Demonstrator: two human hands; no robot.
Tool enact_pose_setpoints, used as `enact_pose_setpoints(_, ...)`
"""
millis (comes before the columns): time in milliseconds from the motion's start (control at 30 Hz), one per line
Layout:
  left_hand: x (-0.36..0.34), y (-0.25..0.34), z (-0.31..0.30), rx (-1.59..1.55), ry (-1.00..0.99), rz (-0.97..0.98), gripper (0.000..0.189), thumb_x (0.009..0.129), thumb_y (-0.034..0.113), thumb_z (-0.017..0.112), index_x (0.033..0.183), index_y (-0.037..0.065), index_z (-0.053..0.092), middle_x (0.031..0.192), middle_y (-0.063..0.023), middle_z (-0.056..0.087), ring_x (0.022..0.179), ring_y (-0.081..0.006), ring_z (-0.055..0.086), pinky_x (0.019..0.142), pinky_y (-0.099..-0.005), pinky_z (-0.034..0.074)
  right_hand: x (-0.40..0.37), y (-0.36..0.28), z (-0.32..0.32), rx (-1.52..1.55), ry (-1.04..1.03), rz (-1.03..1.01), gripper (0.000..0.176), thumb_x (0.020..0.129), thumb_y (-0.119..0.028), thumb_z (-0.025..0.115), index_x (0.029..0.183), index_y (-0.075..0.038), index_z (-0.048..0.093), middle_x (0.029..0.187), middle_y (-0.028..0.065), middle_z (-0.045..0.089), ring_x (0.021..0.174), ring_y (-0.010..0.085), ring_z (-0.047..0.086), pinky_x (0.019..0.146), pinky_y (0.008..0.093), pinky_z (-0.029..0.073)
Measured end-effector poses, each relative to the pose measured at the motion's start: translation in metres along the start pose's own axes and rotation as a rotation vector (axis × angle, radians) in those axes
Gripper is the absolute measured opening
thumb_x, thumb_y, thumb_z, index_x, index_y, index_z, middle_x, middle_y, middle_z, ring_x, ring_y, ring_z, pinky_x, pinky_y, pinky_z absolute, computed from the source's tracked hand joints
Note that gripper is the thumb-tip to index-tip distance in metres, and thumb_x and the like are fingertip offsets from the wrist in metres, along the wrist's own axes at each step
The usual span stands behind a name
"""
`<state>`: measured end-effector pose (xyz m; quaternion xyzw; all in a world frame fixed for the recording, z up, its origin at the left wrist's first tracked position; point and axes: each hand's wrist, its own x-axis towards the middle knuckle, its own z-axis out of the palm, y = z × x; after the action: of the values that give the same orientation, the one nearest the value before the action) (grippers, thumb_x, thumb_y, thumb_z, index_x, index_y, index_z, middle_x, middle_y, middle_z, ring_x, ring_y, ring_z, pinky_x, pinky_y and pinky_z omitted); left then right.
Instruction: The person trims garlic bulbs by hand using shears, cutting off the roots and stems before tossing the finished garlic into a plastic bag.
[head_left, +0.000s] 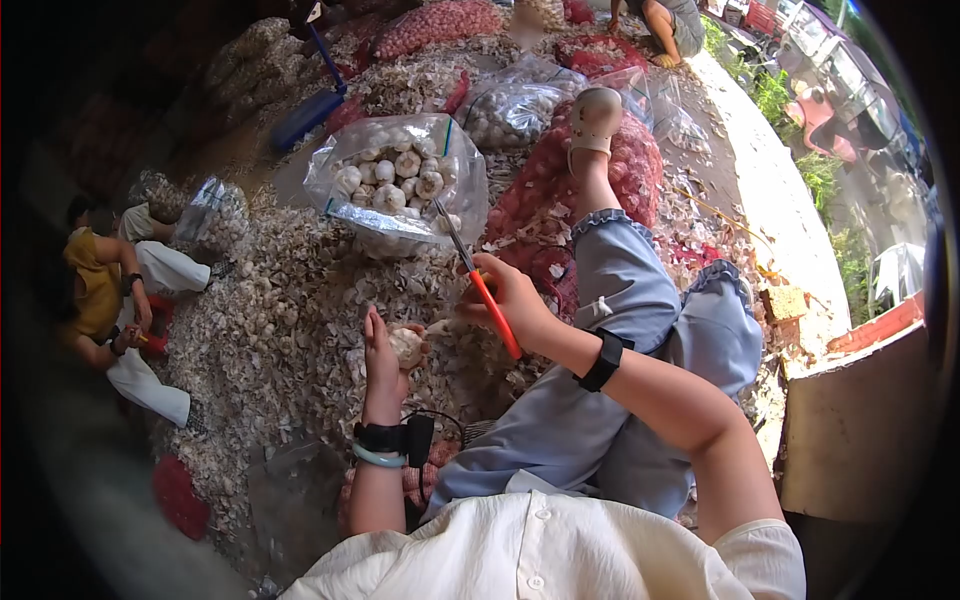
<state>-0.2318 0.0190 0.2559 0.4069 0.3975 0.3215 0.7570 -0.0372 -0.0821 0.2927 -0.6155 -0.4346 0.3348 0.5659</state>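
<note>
My left hand (382, 362) is closed around a whitish garlic bulb (408, 345), held above the heap of peelings. In my right hand (520, 305) is a pair of scissors (489, 300) with orange handles, gripped with the fingers wrapped round them. Their metal blades point up and away, the tips near the rim of a clear plastic bag (467, 165). Inside that open bag lie several trimmed white garlic bulbs (390, 183). The scissors and the bulb in my left hand are apart.
Dry garlic skins (270, 320) cover the floor. Under my outstretched leg is a red mesh sack (635, 165) of garlic. Beyond stand another clear bag (510, 112) and a blue dustpan (308, 118). A seated co-worker (100, 290) is at left; another person (672, 28) crouches at the back.
</note>
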Motion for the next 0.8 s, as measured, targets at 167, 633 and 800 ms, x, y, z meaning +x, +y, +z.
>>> enact_pose_setpoints(167,0.009,-0.007,-0.010,0.053,0.061,0.030,0.079,0.092,0.030,0.054,0.146,0.024,-0.003,0.096,-0.0119,0.060,0.064,-0.0245,0.063,0.049,-0.0334,0.051,0.002,0.002,-0.001,-0.041,-0.017,-0.027,0.057,0.074,-0.010,0.077,0.121,-0.002,0.047,0.085,0.0062,0.064,0.078,0.0099,0.058,0.068,0.0267,0.048)
enact_pose_setpoints(633,0.014,-0.005,-0.020,-0.144,-0.127,0.104,0.042,0.098,0.041,0.040,0.117,0.006,0.053,0.084,-0.0068,0.059,0.068,-0.0184,0.059,0.051,-0.0289,0.045,0.002,-0.003,-0.002,-0.063,-0.039,0.026,0.052,0.074,-0.014,0.077,0.117,-0.002,0.050,0.082,0.0055,0.064,0.073,0.0088,0.058,0.062,0.0256,0.047)
enact_pose_setpoints(800,0.013,0.001,-0.011,-0.249,-0.127,0.141,0.048,0.098,0.030,0.044,0.139,0.007,0.033,0.112,-0.0089,0.051,0.096,-0.0264,0.058,0.072,-0.0362,0.051,0.003,-0.007,-0.004,-0.078,-0.039,0.029,0.052,0.074,-0.014,0.076,0.117,-0.002,0.050,0.082,0.0056,0.064,0.072,0.0088,0.058,0.062,0.0255,0.047)
